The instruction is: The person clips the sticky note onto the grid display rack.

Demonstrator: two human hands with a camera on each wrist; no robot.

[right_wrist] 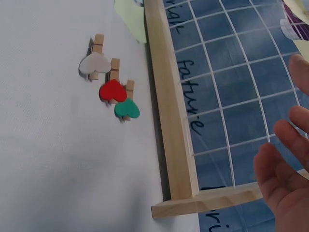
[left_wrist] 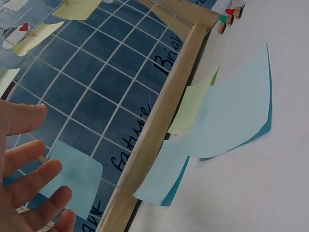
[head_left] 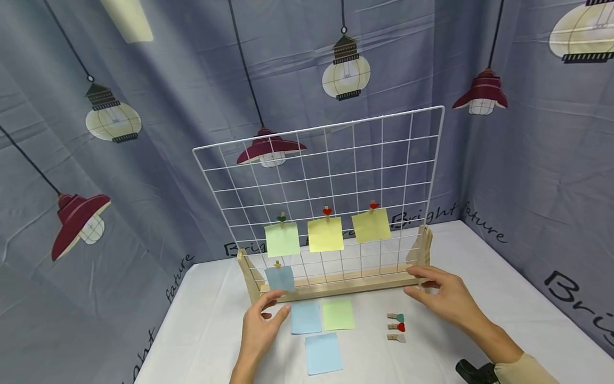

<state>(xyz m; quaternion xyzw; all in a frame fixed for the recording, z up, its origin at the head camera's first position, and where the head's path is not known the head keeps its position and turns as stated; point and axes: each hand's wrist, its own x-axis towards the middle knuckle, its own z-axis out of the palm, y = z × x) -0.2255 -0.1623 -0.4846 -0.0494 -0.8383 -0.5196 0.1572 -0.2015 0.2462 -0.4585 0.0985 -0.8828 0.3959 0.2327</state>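
A white wire grid (head_left: pixel 355 160) stands in a wooden base (head_left: pixel 336 287). Clipped to it are a light green note (head_left: pixel 282 240), a bright yellow note (head_left: pixel 325 234), a darker yellow note (head_left: pixel 371 225) and, lower left, a blue note (head_left: pixel 280 279). Just in front of that blue note is my left hand (head_left: pixel 259 328), fingers spread and holding nothing; the left wrist view shows its fingers (left_wrist: pixel 36 179) overlapping the note. My right hand (head_left: pixel 448 298) is by the base's right end, its thumb and fingers apart with nothing between them.
On the white table lie a blue note (head_left: pixel 305 318), a green note (head_left: pixel 338 313) and another blue note (head_left: pixel 324 354). Right of them, small wooden clothespins with green (head_left: pixel 400 318), red (head_left: pixel 401 327) and white (head_left: pixel 401 338) hearts form a column. Patterned curtain (head_left: pixel 182 80) hangs behind.
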